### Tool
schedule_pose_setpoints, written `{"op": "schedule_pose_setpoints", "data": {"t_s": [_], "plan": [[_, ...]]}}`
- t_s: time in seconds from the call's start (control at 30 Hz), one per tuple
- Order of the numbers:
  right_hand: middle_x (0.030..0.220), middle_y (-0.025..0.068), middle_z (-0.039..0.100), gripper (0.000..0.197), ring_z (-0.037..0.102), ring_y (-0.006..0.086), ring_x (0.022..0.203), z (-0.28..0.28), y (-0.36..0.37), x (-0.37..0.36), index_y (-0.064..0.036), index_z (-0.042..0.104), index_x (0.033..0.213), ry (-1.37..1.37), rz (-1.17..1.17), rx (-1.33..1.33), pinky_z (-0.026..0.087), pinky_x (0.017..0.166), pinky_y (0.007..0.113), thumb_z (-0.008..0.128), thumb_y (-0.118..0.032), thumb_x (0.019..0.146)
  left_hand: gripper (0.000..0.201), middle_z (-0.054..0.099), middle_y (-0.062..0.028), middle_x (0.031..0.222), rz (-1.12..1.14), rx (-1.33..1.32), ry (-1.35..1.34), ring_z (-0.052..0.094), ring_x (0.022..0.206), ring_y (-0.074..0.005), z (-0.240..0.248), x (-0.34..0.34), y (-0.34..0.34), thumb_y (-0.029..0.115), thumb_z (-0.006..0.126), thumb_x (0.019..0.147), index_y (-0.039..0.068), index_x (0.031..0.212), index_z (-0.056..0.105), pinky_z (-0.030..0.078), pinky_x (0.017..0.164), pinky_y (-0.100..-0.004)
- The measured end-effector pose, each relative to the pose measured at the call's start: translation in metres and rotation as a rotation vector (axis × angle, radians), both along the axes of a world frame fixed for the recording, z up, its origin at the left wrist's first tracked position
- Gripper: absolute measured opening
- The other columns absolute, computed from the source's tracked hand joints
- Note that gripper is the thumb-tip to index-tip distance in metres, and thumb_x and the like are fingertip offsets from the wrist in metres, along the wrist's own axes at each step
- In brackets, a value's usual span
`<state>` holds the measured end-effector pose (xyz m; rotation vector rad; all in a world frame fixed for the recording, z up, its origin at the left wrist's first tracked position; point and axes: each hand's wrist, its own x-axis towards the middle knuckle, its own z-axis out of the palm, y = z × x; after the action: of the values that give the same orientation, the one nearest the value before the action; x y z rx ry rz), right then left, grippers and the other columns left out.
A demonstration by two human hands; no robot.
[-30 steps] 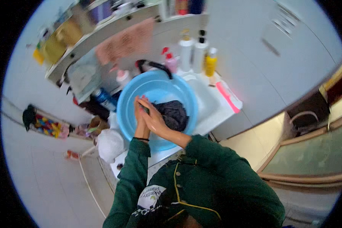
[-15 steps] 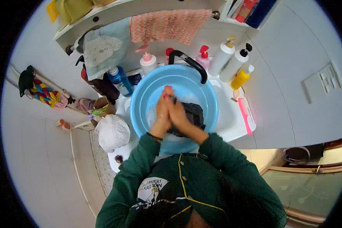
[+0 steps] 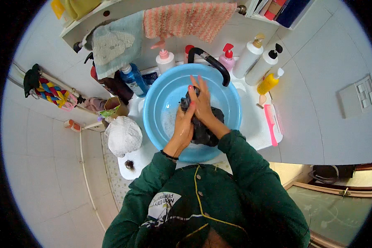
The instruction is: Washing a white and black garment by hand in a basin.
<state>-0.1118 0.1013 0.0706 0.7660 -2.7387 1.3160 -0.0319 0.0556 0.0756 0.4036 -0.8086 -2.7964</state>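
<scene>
Left hand (image 3: 183, 127) half-curled, grasping bunched black fabric cloth (image 3: 206, 133), right hand (image 3: 203, 108) open, fingers extended, pressed against it, cloth wet-looking, crumpled, remainder toward near-right rim inside round light-blue plastic basin (image 3: 151, 120).

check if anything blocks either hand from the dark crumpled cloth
Nothing visible does: the left hand and right hand both touch the dark crumpled cloth; the curved black faucet stands clear beyond them.
</scene>
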Motion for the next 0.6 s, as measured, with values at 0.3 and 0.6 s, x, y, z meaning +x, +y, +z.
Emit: {"op": "schedule_pose_setpoints", "data": {"t_s": [0.3, 0.6], "plan": [[0.115, 0.0134, 0.049, 0.061, 0.046, 0.0195, 0.105, 0.015, 0.029, 0.016, 0.0038, 0.042, 0.118, -0.873, 0.834, 0.066, 0.034, 0.091, 0.029, 0.067, -0.019, 0.067, 0.031, 0.053, -0.0123, 0.108, 0.163, -1.112, 0.084, 0.052, 0.095, -0.0179, 0.012, -0.002, -0.039, 0.008, 0.067, 0.074, 0.004, 0.091, 0.04, 0.041, 0.083, -0.0296], [0.084, 0.0204, 0.06, 0.032, 0.058, 0.0331, 0.084, -0.063, -0.012, 0.028, -0.003, 0.059, 0.093, -0.219, 0.388, 0.463, 0.045, 0.073, 0.038, 0.061, -0.025, 0.07, 0.042, 0.052, -0.0033, 0.062, 0.158, -0.578, -0.346, 0.049, 0.065, -0.0134, -0.003, -0.022, -0.051, 0.032, 0.047, 0.089, 0.007, 0.056, 0.041, 0.04, 0.062, -0.0281]]}}
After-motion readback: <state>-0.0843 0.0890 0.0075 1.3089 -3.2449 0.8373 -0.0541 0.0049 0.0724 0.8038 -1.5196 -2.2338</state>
